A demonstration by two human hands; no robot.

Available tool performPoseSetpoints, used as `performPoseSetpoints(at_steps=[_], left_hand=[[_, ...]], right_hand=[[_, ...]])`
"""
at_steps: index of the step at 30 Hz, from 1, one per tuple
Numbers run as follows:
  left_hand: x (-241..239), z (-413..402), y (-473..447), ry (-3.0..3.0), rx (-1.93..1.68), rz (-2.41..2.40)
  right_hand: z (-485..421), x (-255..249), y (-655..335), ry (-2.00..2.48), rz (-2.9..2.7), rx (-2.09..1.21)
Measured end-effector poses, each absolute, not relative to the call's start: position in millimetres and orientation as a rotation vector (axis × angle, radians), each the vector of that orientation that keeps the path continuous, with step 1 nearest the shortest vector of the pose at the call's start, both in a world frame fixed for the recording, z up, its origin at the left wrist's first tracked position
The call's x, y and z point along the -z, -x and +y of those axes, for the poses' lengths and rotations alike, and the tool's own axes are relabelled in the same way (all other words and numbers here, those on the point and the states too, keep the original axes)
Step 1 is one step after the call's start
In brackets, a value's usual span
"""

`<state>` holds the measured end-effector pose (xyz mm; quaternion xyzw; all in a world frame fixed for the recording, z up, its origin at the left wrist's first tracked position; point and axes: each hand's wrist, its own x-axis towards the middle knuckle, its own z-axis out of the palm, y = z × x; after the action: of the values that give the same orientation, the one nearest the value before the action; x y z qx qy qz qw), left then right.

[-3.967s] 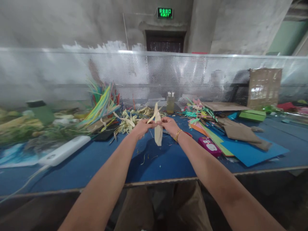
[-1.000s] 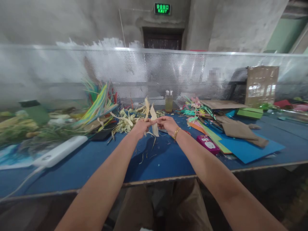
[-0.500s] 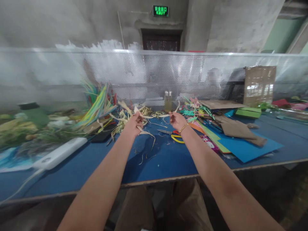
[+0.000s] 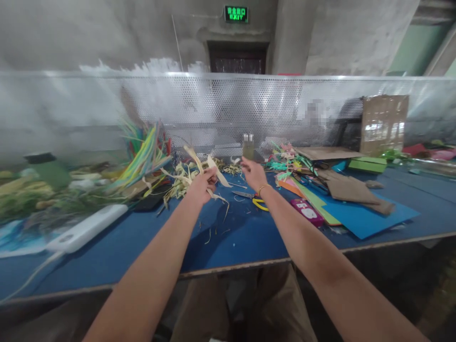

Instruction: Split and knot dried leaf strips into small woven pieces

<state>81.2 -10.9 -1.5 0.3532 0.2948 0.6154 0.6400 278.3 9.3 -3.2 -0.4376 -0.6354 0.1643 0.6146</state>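
Note:
My left hand (image 4: 204, 183) is closed on pale dried corn husk strips (image 4: 218, 175). A wide piece sticks out past its fingers, and a thin shred hangs below. Behind that hand lies a loose heap of similar husk (image 4: 178, 179). To the right, my right hand (image 4: 253, 174) hovers with its fingers loosely stretched toward the left hand; no strip shows between them. Scissors with yellow and red handles (image 4: 261, 204) lie just beneath the right wrist. A capped glass bottle (image 4: 248, 146) stands behind the right hand.
A white power strip (image 4: 87, 228) and a dark phone-like slab (image 4: 151, 202) lie left, near colourful strips (image 4: 144, 154). At right are a purple packet (image 4: 307, 212), blue paper sheets (image 4: 370, 223) and brown cardboard (image 4: 351, 190). A perforated metal screen (image 4: 228, 104) borders the table's back.
The husk strip stretched between both hands no longer spans them. My right hand has shifted slightly left and up, and a wide husk piece now points out from my left hand.

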Motion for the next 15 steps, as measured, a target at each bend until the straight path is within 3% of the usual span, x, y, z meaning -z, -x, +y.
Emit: performPoseSetpoints(at_steps=[6,15], left_hand=[[9.6,-12.6,-92.1,-0.919,-1.408,0.712],[-5.5,-2.2,-58.6,-0.718,-1.733,0.778]], right_hand=[[-1.7,24.0,-238.3,1.042,-1.820,-0.603],[-13.8,19.4,-239.8,0.944,-1.977,-0.977]])
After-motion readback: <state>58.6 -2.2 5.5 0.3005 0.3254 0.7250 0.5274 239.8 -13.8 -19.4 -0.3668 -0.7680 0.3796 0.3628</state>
